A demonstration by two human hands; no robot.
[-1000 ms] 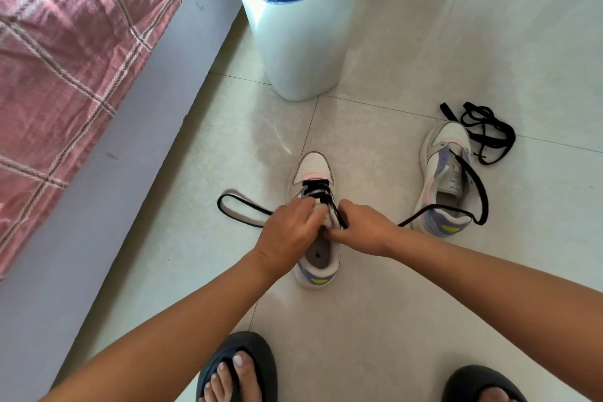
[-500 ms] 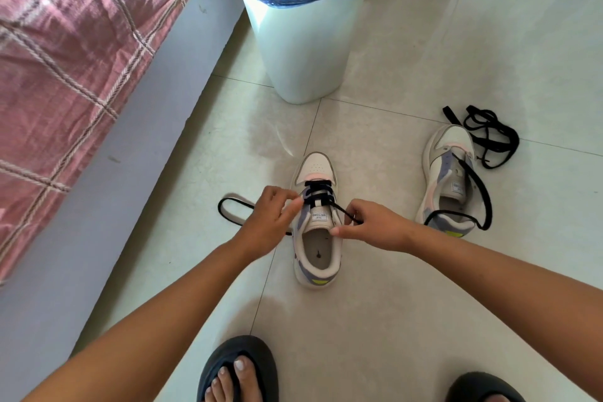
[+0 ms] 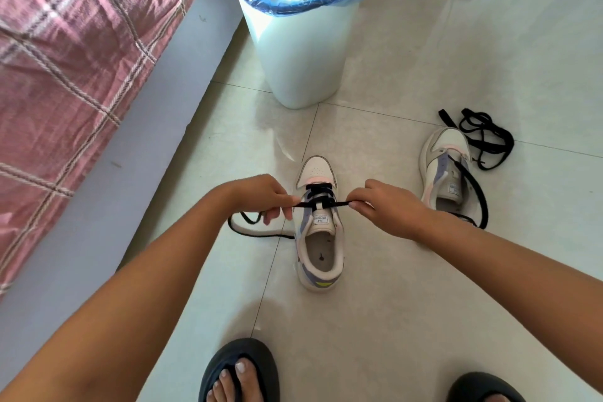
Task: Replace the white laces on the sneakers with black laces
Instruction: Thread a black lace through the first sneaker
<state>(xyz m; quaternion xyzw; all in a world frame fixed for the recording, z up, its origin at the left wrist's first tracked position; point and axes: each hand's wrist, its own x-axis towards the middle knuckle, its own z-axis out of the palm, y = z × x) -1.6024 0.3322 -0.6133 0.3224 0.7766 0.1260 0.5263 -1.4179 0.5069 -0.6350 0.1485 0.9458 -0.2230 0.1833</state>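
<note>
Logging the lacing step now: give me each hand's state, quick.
Left hand: fingers pinch one side of the flat black lace threaded through the white sneaker.
Right hand: fingers pinch the lace's other side.

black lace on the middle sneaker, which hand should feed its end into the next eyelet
Probably the left hand: its side of the flat black lace trails short on the floor, while the right hand holds a length running off to the second sneaker.
</note>
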